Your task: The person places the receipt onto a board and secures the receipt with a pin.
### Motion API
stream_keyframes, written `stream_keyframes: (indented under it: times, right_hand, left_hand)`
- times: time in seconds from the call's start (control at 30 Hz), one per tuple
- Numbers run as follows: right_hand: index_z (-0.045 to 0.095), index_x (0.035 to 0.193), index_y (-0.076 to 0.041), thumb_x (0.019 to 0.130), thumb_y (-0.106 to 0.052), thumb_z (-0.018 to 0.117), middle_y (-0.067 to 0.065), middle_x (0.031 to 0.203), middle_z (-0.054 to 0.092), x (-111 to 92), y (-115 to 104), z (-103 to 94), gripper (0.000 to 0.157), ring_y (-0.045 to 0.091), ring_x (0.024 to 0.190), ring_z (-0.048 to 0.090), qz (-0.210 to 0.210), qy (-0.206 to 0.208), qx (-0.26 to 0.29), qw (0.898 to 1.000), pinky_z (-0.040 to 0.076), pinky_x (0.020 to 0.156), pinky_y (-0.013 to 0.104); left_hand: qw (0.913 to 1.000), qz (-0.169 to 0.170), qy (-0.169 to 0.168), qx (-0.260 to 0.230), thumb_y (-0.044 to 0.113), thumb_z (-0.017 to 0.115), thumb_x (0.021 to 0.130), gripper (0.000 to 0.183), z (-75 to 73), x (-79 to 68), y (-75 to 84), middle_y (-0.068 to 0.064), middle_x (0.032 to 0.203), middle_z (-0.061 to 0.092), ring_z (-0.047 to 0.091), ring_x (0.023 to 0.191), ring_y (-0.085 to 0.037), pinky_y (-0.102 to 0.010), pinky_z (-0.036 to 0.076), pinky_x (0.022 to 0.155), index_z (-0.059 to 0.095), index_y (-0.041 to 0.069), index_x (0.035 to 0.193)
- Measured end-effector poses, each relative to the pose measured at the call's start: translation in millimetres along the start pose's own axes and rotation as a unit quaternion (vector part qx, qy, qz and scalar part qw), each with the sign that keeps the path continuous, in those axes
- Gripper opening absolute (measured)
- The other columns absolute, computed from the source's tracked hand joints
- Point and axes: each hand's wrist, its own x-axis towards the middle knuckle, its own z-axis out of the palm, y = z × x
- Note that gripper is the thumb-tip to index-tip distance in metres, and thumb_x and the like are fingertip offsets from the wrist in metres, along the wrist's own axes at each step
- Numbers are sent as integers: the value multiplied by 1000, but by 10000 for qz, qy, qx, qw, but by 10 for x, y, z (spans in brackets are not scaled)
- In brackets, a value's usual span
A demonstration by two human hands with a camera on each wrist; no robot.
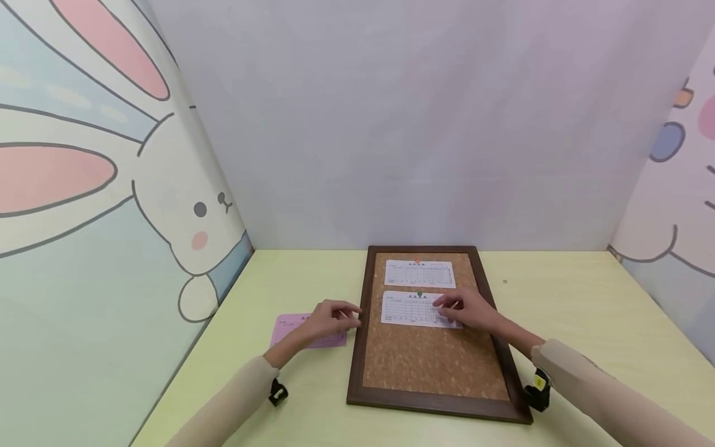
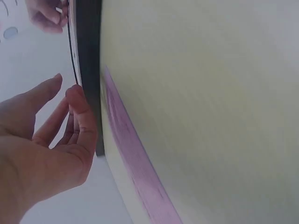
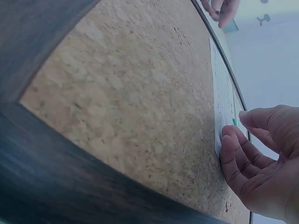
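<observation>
A dark-framed cork board (image 1: 430,366) lies flat on the table. Two printed white forms are on it, the upper one (image 1: 413,276) at an orange pushpin (image 1: 416,261) and the lower one (image 1: 404,311) at a green pushpin (image 1: 420,294). Over the right end of the lower form is my right hand (image 1: 469,308), its bent fingers at the paper (image 3: 217,100) and the thumb apart from them. My left hand (image 1: 328,320) hovers by the board's left frame, fingers loosely bent with nothing between them. Beneath it lies a pink printed form (image 2: 135,163), partly hidden in the head view.
The pale yellow table (image 1: 581,323) extends on both sides of the board, with a small round spot (image 1: 505,282) to the right. A pale backdrop (image 1: 419,124) rises behind. Side panels carry cartoon drawings, a rabbit (image 1: 184,205) on the left.
</observation>
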Motion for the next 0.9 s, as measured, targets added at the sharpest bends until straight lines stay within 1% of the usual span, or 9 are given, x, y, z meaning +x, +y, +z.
stream_keyframes:
  times: [0.1, 0.23, 0.33, 0.4, 0.47, 0.57, 0.67, 0.8, 0.9]
  right_hand:
    - [73, 113, 6, 95, -4, 68, 13, 88, 73, -18, -19, 17, 21, 14, 66, 62, -218, -56, 94, 9997, 51, 54, 23]
    - [74, 113, 3, 95, -7, 69, 10, 86, 73, -10, -90, 85, 21, 12, 67, 62, -194, -132, 69, 9997, 51, 54, 22]
    - [75, 113, 0, 96, -11, 70, 8, 85, 73, 33, -177, 151, 21, 11, 67, 62, -87, -216, 19, 9997, 51, 55, 22]
    - [75, 115, -1, 98, -13, 68, 8, 87, 73, 83, -242, 203, 22, 12, 68, 61, -12, -323, 100, 9994, 50, 56, 22]
    - [74, 116, -1, 100, -14, 66, 9, 90, 73, 137, -314, 285, 22, 14, 70, 61, -1, -460, 284, 9985, 50, 57, 22]
    - [74, 116, -2, 101, -15, 64, 9, 97, 74, 234, -405, 431, 22, 12, 74, 59, -97, -598, 465, 9971, 49, 60, 22]
    - [75, 115, -2, 100, -15, 65, 8, 101, 76, 348, -484, 601, 21, 7, 74, 58, -354, -652, 488, 9961, 49, 63, 21]
    - [75, 115, 0, 100, -13, 64, 10, 99, 77, 515, -589, 816, 22, 4, 72, 59, -608, -749, 565, 9937, 50, 63, 20]
    - [73, 118, 2, 100, -13, 65, 11, 99, 77, 638, -692, 967, 25, 8, 75, 64, -595, -861, 757, 9916, 52, 63, 21]
  left_hand:
    - [9980, 59, 356, 522, 17, 73, 95, 28, -229, -198, -173, -12, 99, 73, 63, 82, -11, -22, 51, 69, 73, 2, 119]
    - [9890, -351, 1017, 1017, 15, 73, 94, 26, -567, -471, -436, -8, 95, 72, 58, 79, -8, -19, 46, 67, 74, 1, 116]
    - [9819, -810, 1450, 909, 13, 74, 93, 28, -781, -627, -572, -9, 93, 70, 55, 73, -8, -19, 45, 60, 72, 0, 118]
    - [9782, -1033, 1593, 836, 12, 75, 92, 32, -883, -691, -638, -10, 93, 68, 54, 70, -10, -20, 45, 57, 70, -2, 121]
    - [9765, -1235, 1593, 766, 11, 77, 90, 38, -943, -753, -680, -11, 93, 66, 54, 69, -11, -20, 45, 56, 67, -3, 125]
    - [9766, -1399, 1404, 834, 12, 81, 86, 51, -986, -807, -729, -10, 96, 63, 52, 73, -13, -21, 43, 56, 62, -6, 130]
    - [9771, -1475, 1252, 888, 12, 85, 83, 60, -997, -817, -765, -10, 97, 57, 49, 74, -13, -21, 39, 56, 59, -7, 133]
    - [9799, -1313, 1119, 999, 11, 85, 81, 59, -1003, -783, -806, -10, 94, 54, 45, 68, -10, -20, 36, 53, 61, -5, 132]
    - [9811, -1238, 1069, 1030, 10, 85, 81, 54, -1012, -762, -826, -9, 93, 53, 43, 66, -10, -20, 35, 52, 65, -3, 129]
